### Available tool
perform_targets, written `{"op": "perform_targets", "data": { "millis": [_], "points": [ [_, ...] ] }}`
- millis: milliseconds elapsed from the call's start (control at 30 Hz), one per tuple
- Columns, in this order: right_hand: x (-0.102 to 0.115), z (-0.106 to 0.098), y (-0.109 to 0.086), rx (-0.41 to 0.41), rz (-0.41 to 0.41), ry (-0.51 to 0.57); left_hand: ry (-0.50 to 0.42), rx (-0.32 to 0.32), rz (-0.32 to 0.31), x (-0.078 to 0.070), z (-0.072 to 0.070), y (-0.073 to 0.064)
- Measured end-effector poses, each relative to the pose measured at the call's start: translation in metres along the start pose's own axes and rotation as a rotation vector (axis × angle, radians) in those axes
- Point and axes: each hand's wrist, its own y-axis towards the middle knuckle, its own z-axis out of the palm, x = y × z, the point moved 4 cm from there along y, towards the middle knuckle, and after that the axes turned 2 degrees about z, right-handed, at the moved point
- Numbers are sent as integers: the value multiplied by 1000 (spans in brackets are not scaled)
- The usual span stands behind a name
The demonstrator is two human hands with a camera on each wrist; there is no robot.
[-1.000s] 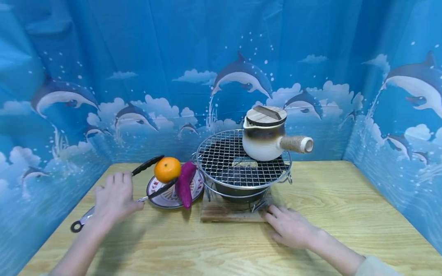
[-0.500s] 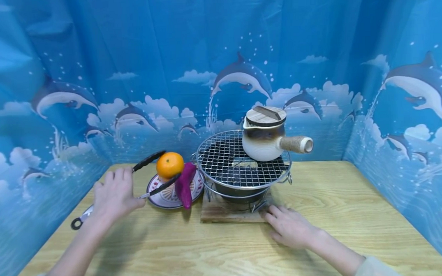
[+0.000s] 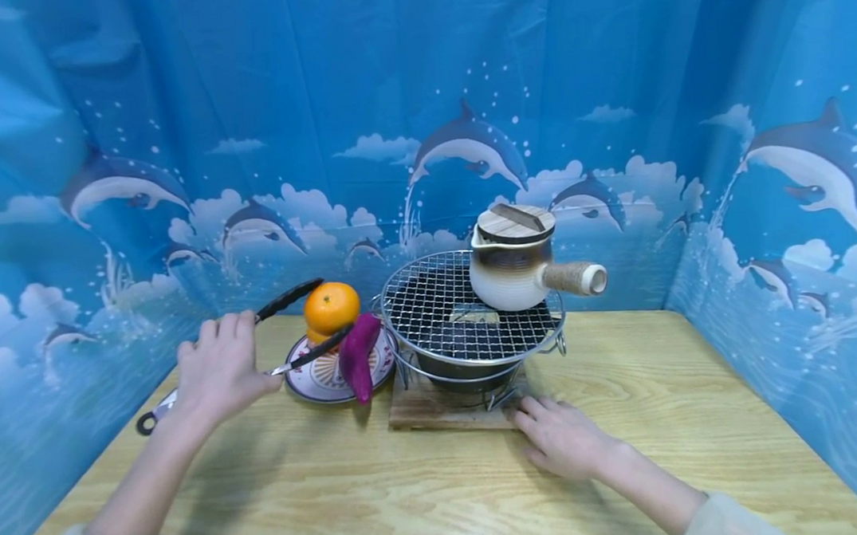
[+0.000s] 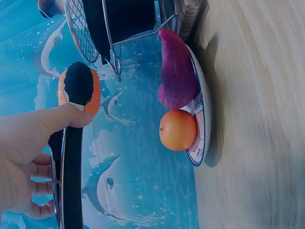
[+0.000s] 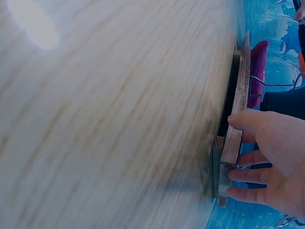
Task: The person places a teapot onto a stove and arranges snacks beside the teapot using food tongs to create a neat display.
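My left hand (image 3: 220, 364) grips a pair of tongs (image 3: 310, 352) with black tips. Between those tips sits an orange (image 3: 332, 302), raised over the patterned plate (image 3: 315, 394). On the plate lie a second orange (image 4: 177, 130), partly covered in the head view, and a purple sweet potato (image 3: 359, 358). In the left wrist view the thumb presses along one arm of the tongs, whose black tip overlaps the raised orange (image 4: 96, 93). My right hand (image 3: 561, 437) rests at the front right corner of a wooden board (image 3: 442, 417), its fairly straight fingers touching the edge (image 5: 233, 143).
On the board stands a round tabletop stove (image 3: 465, 378) topped by a wire grate (image 3: 431, 319). A pot (image 3: 508, 276) with a wooden lid sits on the grate, its wrapped handle (image 3: 573, 279) pointing right. A dolphin-printed blue curtain (image 3: 321, 104) surrounds the table (image 3: 381, 493).
The orange in the tongs has risen and shifted slightly right, uncovering the second orange below. My left hand has edged up with the tongs. The right hand stays at the board.
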Motion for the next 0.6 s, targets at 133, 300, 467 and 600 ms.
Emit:
{"op": "perform_targets", "data": {
  "millis": [133, 300, 467, 600],
  "points": [
    [0, -1, 1, 8, 5, -3, 8, -12, 9, -2, -3, 1],
    [1, -2, 2, 1, 1, -10, 8, -24, 11, -7, -7, 2],
    [1, -2, 2, -29, -15, -17, 2, -25, 6, -10, -12, 2],
    [0, -2, 2, -32, -12, -26, 0, -28, 3, -11, -14, 1]
  ]
}}
